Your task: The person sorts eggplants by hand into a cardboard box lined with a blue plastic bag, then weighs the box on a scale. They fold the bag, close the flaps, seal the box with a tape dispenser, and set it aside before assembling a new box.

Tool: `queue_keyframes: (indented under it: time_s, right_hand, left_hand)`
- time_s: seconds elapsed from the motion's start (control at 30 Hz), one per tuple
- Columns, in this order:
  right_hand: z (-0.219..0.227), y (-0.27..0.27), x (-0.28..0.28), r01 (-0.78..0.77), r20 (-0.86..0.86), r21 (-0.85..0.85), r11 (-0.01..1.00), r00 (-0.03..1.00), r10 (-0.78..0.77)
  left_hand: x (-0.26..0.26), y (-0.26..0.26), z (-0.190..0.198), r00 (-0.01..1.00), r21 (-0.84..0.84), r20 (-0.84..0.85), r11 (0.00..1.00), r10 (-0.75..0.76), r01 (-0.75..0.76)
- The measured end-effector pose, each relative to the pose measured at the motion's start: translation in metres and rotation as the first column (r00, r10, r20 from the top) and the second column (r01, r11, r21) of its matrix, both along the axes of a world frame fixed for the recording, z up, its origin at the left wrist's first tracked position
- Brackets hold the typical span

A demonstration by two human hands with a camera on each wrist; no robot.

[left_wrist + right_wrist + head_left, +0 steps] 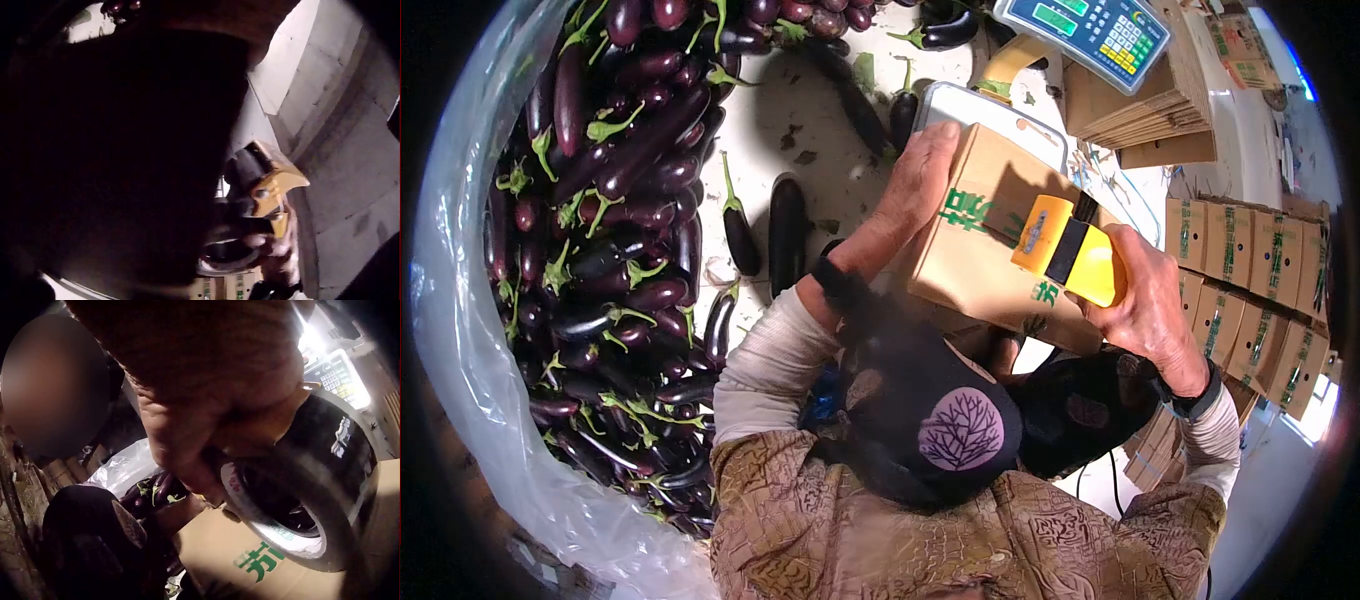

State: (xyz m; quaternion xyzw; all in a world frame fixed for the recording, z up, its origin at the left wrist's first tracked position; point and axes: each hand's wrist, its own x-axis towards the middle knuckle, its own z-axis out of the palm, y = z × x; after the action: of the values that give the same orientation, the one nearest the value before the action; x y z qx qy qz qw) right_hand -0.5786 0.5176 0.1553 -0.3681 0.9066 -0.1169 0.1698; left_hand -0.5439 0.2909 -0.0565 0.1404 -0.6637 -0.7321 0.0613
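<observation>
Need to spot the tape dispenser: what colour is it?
Yellow with a black band, tape dispenser in right hand; head view.

Right wrist cam: my right hand (206, 406) grips the tape dispenser (306, 487), roll just above the cardboard box (250, 562). Eggplants (153, 490) behind, scale (337, 375) top right.

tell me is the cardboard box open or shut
Shut: the cardboard box shows closed flaps under the left hand, and the right hand holds a tape dispenser on it.

Heaped dark purple eggplants (615, 230) wall off the left. Bare pale floor strip (820, 110) beside brown cardboard box (980, 250) passable, bar loose ones. Grey digital scale (1090, 30) and stacked cartons (1250, 270) crowding the right.
</observation>
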Motion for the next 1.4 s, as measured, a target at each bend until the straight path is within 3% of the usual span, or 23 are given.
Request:
queue_keyframes:
  time_s: [0.03, 0.1, 0.17, 0.23, 0.3, 0.33, 0.4, 0.43, 0.5, 0.53, 0.57, 0.6, 0.63, 0.7, 0.8, 0.9, 1.07, 1.37, 1.4]
  right_hand:
    - [0.001, 0.001, -0.001, 0.010, -0.006, -0.008, 1.000, 1.000, -0.010]
    - [0.003, 0.003, -0.002, -0.044, -0.029, -0.034, 0.998, 0.999, 0.043]
    - [0.002, 0.006, -0.005, -0.049, -0.034, -0.043, 0.998, 0.998, 0.048]
    - [0.001, 0.009, -0.006, -0.104, -0.051, -0.091, 0.990, 0.994, 0.099]
    - [0.002, 0.011, -0.005, -0.098, -0.060, -0.096, 0.991, 0.994, 0.092]
    - [0.004, 0.012, -0.005, -0.097, -0.058, -0.097, 0.991, 0.994, 0.092]
    - [0.005, 0.016, -0.005, -0.085, -0.045, -0.082, 0.993, 0.996, 0.081]
    - [0.006, 0.019, -0.004, -0.078, -0.044, -0.086, 0.993, 0.996, 0.074]
    - [0.005, 0.020, -0.006, -0.071, -0.020, -0.099, 0.993, 0.997, 0.069]
    - [0.006, 0.020, -0.007, -0.080, -0.019, -0.102, 0.992, 0.997, 0.078]
    - [0.008, 0.020, -0.007, -0.067, -0.015, -0.088, 0.994, 0.998, 0.066]
    - [0.007, 0.019, -0.006, -0.060, -0.009, -0.072, 0.996, 0.998, 0.060]
    - [0.002, 0.019, -0.005, -0.027, -0.012, -0.078, 0.997, 1.000, 0.026]
    - [0.001, 0.015, -0.006, -0.005, 0.023, -0.064, 0.998, 1.000, 0.006]
    - [-0.002, 0.015, -0.007, 0.035, 0.028, 0.001, 0.999, 0.999, -0.035]
    - [-0.004, 0.016, -0.006, 0.046, -0.017, 0.041, 0.998, 0.999, -0.045]
    - [-0.007, 0.020, -0.004, 0.054, -0.061, 0.094, 0.994, 0.997, -0.049]
    - [-0.007, 0.030, -0.007, 0.020, -0.133, 0.142, 0.990, 0.991, -0.001]
    - [-0.007, 0.035, -0.008, 0.070, -0.077, 0.148, 0.987, 0.995, -0.059]
  left_hand:
    - [-0.005, 0.002, 0.013, 0.995, 0.096, -0.091, 0.994, -0.047, 0.055]
    - [-0.009, 0.012, 0.022, 0.994, 0.126, -0.086, 0.989, -0.070, 0.080]
    - [-0.009, 0.019, 0.034, 1.000, -0.302, -0.005, 0.953, -0.012, 0.010]
    - [-0.006, 0.015, 0.039, 0.999, -0.370, -0.014, 0.929, -0.036, 0.029]
    - [-0.008, 0.013, 0.039, 0.992, -0.651, -0.068, 0.759, -0.104, 0.035]
    - [-0.008, 0.013, 0.043, 0.991, -0.658, -0.072, 0.752, -0.112, 0.037]
    - [-0.006, 0.016, 0.051, 0.998, -0.536, 0.061, 0.843, -0.010, 0.041]
    - [-0.006, 0.013, 0.045, 0.998, -0.539, 0.062, 0.841, -0.017, 0.048]
    - [-0.006, 0.002, 0.019, 0.990, -0.431, -0.120, 0.902, -0.068, 0.010]
    - [-0.003, 0.000, 0.012, 0.991, -0.434, -0.119, 0.901, -0.059, 0.002]
    - [0.003, -0.003, 0.004, 0.996, -0.093, 0.012, 0.992, 0.084, -0.082]
    - [0.010, -0.008, -0.005, 0.967, 0.244, 0.180, 0.944, 0.178, -0.220]
    - [0.021, -0.017, -0.016, 0.961, 0.246, 0.190, 0.938, 0.200, -0.244]
    - [0.052, -0.038, -0.041, 0.895, 0.226, 0.387, 0.918, 0.223, -0.327]
    - [0.098, -0.052, -0.088, 0.859, 0.257, 0.451, 0.887, 0.241, -0.384]
    - [0.127, -0.047, -0.103, 0.826, 0.276, 0.523, 0.876, 0.210, -0.397]
    - [0.139, -0.042, -0.128, 0.816, 0.378, 0.568, 0.848, 0.105, -0.372]
    - [0.138, -0.037, -0.142, 0.819, 0.403, 0.574, 0.872, -0.007, -0.276]
    - [0.139, -0.036, -0.143, 0.816, 0.406, 0.578, 0.871, -0.009, -0.278]
